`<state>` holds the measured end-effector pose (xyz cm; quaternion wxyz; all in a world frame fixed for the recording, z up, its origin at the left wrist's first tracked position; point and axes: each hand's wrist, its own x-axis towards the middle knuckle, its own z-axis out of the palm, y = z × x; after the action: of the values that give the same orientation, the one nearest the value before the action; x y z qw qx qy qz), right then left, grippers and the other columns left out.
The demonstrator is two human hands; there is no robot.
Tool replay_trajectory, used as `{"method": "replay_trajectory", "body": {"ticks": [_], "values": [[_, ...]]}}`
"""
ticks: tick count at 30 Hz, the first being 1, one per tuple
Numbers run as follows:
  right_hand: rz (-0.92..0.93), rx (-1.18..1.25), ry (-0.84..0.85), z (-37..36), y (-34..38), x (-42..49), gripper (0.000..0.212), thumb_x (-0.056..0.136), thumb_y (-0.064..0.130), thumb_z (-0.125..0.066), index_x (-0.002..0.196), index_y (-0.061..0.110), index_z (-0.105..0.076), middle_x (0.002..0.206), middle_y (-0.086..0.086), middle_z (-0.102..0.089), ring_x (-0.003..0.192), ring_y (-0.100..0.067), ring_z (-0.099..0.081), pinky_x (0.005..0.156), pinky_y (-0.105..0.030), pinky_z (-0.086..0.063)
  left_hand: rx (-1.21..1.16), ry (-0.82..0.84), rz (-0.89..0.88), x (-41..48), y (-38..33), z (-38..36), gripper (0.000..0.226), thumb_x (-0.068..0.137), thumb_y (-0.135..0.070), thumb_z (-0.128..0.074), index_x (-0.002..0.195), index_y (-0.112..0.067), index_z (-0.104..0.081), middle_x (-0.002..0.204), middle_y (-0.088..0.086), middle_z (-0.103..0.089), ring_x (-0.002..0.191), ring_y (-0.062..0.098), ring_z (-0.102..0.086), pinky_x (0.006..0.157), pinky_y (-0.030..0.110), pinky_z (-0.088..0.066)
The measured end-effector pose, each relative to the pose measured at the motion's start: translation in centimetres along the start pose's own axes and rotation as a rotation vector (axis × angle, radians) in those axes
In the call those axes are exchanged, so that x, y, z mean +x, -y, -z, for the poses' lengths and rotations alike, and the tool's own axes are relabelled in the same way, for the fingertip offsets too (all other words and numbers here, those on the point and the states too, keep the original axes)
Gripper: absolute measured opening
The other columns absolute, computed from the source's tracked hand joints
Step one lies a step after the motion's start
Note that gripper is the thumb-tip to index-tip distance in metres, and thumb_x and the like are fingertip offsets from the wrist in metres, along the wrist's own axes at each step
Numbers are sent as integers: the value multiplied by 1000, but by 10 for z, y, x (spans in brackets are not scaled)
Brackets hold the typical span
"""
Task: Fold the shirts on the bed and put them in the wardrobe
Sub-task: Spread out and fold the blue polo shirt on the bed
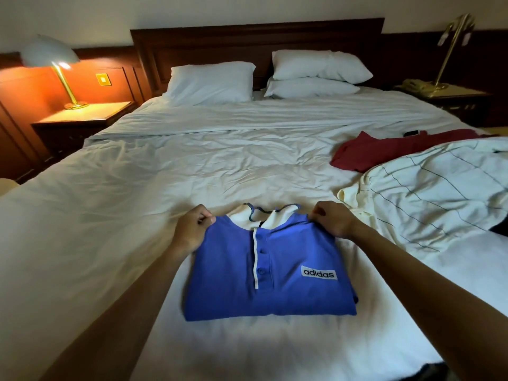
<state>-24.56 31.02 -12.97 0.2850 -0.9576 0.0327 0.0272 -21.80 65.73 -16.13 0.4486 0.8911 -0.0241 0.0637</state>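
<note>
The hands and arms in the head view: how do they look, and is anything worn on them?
The left hand and right hand are bare: no gloves, no watch or bracelet at the wrists. The left forearm and right forearm show no sleeve up to the picture's edge.

both bare arms reached forward; the left hand and right hand each curled, thumb pinching against fingers.
</note>
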Motion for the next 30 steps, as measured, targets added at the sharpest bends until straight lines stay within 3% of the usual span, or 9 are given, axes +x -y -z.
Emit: {"method": "replay_trajectory", "body": {"ticks": [4, 6, 9, 11, 13, 16, 21, 27, 30], "values": [[-96, -141, -112, -8, 1, -23, 36, 89, 50, -60, 110, 22, -58, 112, -7, -57, 112, -30, -52, 94, -42, -44, -3, -39, 76, -13, 6, -3, 24, 89, -23, -75, 97, -9, -57, 100, 5, -56, 81, 13, -56, 76, 23, -41], [-148, -85, -173, -2, 6, -53, 46, 87, 58, -60, 111, 20, -53, 102, -7, -60, 104, -30, -57, 83, -38, -45, 13, -32, 161, -23, -1, 6, 42, 85, -39, -78, 102, -8, -55, 97, 2, -57, 85, 15, -57, 77, 27, -43], [-219, 74, -38, 0, 6, -102, 48, 84, 60, -64, 110, 22, -49, 93, 2, -57, 94, -22, -56, 75, -35, -41, -9, 159, 287, -46, -11, 20, 51, 80, -53, -78, 100, -9, -64, 84, 1, -68, 82, 17, -66, 60, 28, -52], [-186, 218, -24, -5, 9, -128, 42, 81, 54, -71, 108, 28, -51, 90, 4, -61, 86, -17, -58, 65, -29, -42, -43, 212, 270, -67, -18, 25, 53, 73, -54, -83, 100, -12, -66, 96, 7, -72, 90, 19, -68, 74, 37, -57], [-113, 277, -105, -11, 9, -141, 34, 80, 44, -77, 102, 32, -55, 75, 0, -64, 71, -15, -61, 57, -29, -43, -79, 223, 251, -87, -24, 27, 60, 69, -46, -89, 109, -14, -59, 113, 0, -64, 103, 13, -62, 85, 30, -52], [-65, 249, -182, -17, 4, -147, 25, 83, 31, -77, 94, 31, -55, 51, 4, -54, 51, -6, -52, 55, -29, -41, -163, 335, 256, -107, -30, 34, 74, 62, -29, -96, 122, -26, -52, 121, -17, -53, 107, -4, -52, 79, 14, -43], [-49, 276, -208, -19, -7, -155, 22, 84, 21, -75, 83, 27, -54, 51, 1, -47, 46, -10, -43, 47, -23, -34, -233, 408, 208, -118, -18, 46, 78, 43, -42, -96, 115, -43, -67, 132, -11, -59, 120, 9, -57, 102, 31, -49], [-25, 278, -207, -17, -15, -165, 30, 77, 26, -84, 81, 25, -55, 59, -8, -58, 49, -12, -49, 47, -19, -39, -261, 392, 189, -133, -17, 49, 72, 63, -11, -94, 124, -30, -63, 119, 2, -70, 110, 14, -68, 90, 27, -56], [-45, 320, -85, -14, -9, -179, 42, 68, 36, -89, 94, 35, -56, 66, -2, -61, 56, -14, -56, 49, -19, -42, -207, 462, 167, -140, -17, 58, 82, 64, -1, -91, 130, -34, -54, 115, -1, -69, 101, 1, -69, 76, 14, -53]]}}
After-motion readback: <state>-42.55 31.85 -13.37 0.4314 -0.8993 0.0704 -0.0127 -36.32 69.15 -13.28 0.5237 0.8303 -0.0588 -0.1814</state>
